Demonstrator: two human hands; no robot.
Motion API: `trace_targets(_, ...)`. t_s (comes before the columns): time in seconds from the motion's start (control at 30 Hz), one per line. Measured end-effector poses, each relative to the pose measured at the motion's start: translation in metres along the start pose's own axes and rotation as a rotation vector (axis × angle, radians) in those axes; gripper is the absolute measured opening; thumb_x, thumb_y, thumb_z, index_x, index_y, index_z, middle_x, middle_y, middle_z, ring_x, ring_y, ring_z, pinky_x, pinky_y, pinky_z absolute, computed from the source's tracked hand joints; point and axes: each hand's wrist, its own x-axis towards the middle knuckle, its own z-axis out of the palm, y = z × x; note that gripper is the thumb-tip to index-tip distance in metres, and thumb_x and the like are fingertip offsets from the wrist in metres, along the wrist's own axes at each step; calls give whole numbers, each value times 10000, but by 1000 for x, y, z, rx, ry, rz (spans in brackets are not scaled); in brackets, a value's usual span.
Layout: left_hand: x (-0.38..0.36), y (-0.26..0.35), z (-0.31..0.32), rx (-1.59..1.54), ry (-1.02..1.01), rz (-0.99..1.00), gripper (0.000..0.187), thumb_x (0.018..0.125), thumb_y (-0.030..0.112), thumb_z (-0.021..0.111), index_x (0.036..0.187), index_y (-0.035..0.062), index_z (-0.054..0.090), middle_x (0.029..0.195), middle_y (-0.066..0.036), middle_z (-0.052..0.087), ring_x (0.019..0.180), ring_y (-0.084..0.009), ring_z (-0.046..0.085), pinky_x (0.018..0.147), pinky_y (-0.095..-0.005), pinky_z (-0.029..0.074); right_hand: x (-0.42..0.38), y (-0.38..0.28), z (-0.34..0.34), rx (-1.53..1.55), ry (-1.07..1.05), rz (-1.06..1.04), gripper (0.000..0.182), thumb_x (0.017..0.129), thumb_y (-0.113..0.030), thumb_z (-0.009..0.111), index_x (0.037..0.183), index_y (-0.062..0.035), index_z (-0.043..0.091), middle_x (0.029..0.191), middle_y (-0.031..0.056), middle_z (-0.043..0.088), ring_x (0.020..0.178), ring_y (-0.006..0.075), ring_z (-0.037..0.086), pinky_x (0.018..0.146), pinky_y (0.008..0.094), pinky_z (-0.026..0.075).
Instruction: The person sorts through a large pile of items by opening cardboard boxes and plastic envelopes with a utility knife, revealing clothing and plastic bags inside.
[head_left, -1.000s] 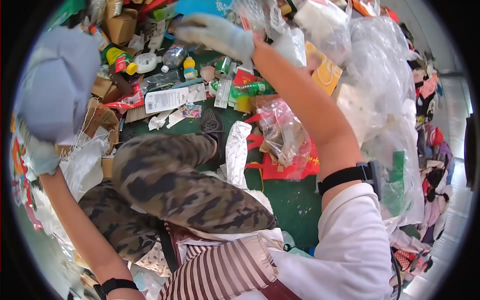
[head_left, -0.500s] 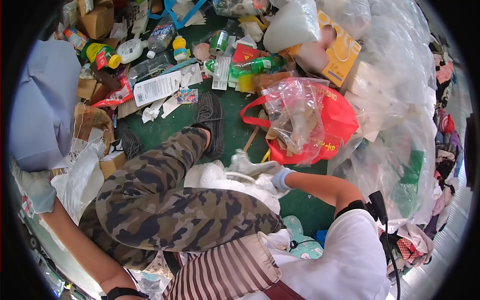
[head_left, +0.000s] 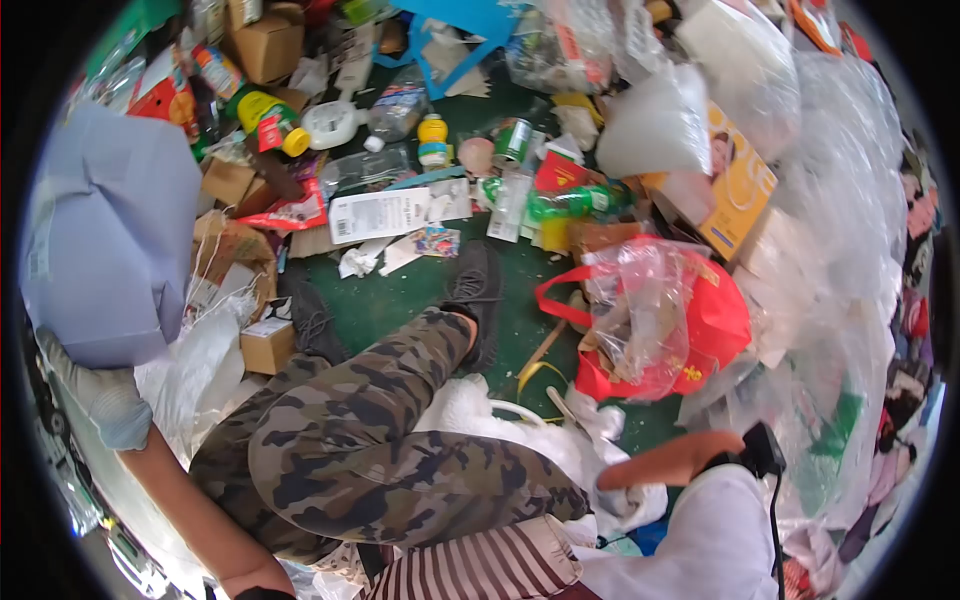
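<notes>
My left hand (head_left: 100,393), in a pale glove, reaches out at the left with its fingers stretched along the lower edge of a grey-blue box-like bag (head_left: 110,230); whether it grips the bag does not show. My right forearm points down beside my knee into a white fluffy cloth item (head_left: 630,500) with a pale curved handle (head_left: 513,410). The fingers of my right hand are hidden there. Just beyond the cloth lies a red bag (head_left: 715,320) with clear plastic on top, near a yellow strip (head_left: 540,375).
Bottles, including a green bottle (head_left: 580,202) and a yellow-capped bottle (head_left: 270,120), lie among cards, a can (head_left: 512,142) and cardboard on the green floor (head_left: 400,300). Large clear plastic sacks (head_left: 830,200) line the right. A small brown box (head_left: 268,345) stands by my shoe.
The view has shifted, so the scene sits lower and farther right. My right hand has dropped closer to my thigh, out of sight at the white cloth. My left hand remains beside the grey-blue bag.
</notes>
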Motion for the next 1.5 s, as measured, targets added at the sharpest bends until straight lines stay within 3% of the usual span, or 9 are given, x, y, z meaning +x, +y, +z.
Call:
trace_targets(0.03, -6, 9, 9, -169, 79, -202, 480, 851, 383, 575, 1238, 117, 476, 1255, -77, 488, 1120, -240, 475, 914, -418, 431, 1, -2, 3, 2, -31, -8, 245, 756, -261, 567, 916, -113, 677, 908, 121, 663, 840, 289, 640, 698, 390, 509)
trace_targets(0.33, 8, 16, -3, -81, 86, 66, 485, 861, 371, 569, 1222, 66, 463, 1201, -91, 515, 1090, -234, 486, 925, -378, 421, -13, 13, -46, -260, -167, 76, 233, 735, -249, 593, 884, -100, 692, 903, 122, 668, 835, 293, 642, 682, 393, 518)
trace_targets(0.57, -36, 15, 39, -98, -469, 179, 745, 800, 600, 497, 1356, 131, 331, 1357, -143, 387, 1240, -339, 363, 1038, -490, 282, -16, 24, -133, -560, 674, 328, 184, 715, -129, 623, 886, -151, 689, 976, 98, 645, 951, 254, 609, 753, 354, 487)
trace_targets(0.63, -35, 13, 37, -91, -462, 162, 734, 804, 592, 498, 1348, 126, 340, 1343, -143, 401, 1229, -338, 376, 1035, -492, 287, -17, 28, -133, -645, 701, 220, 328, 726, -234, 623, 1044, -155, 632, 1170, 107, 543, 1139, 248, 483, 955, 386, 367)
trace_targets(0.77, -28, 12, 35, -134, -489, 178, 695, 807, 573, 506, 1314, 116, 381, 1318, -132, 423, 1205, -327, 392, 1018, -485, 299, -11, 80, -100, -995, 556, 412, 230, 791, -198, 576, 999, -158, 666, 1098, 28, 593, 1109, 213, 496, 957, 479, 315)
trace_targets(1.13, -34, 3, 35, -173, -475, 105, 593, 803, 477, 572, 1222, 84, 423, 1178, -113, 490, 1060, -259, 457, 900, -403, 369, -75, 89, -16, -727, 157, 862, 279, 749, -257, 614, 999, -148, 674, 1096, 28, 624, 994, 209, 570, 786, 390, 416)
trace_targets(1.3, -18, 3, 21, -147, -450, 47, 549, 801, 433, 602, 1180, 69, 442, 1114, -105, 520, 995, -228, 487, 846, -366, 400, 9, 41, 11, -189, 936, 433, 282, 804, -344, 506, 823, -99, 644, 873, 119, 636, 842, 275, 615, 694, 402, 471)
trace_targets(1.37, -15, -4, 16, -109, -428, 14, 531, 800, 415, 614, 1163, 64, 450, 1088, -102, 532, 968, -215, 499, 825, -352, 413, 48, 30, 30, 470, 988, 623, 443, 834, -434, 473, 915, -28, 628, 908, 225, 627, 866, 372, 613, 752, 437, 481)
trace_targets(1.5, -41, -12, 20, -53, -375, -63, 496, 799, 380, 638, 1129, 52, 466, 1037, -95, 557, 916, -191, 523, 782, -322, 438, 103, 50, 46, 625, 895, 388, 478, 861, -362, 471, 1207, -35, 512, 1085, 195, 597, 967, 309, 594, 826, 383, 466)
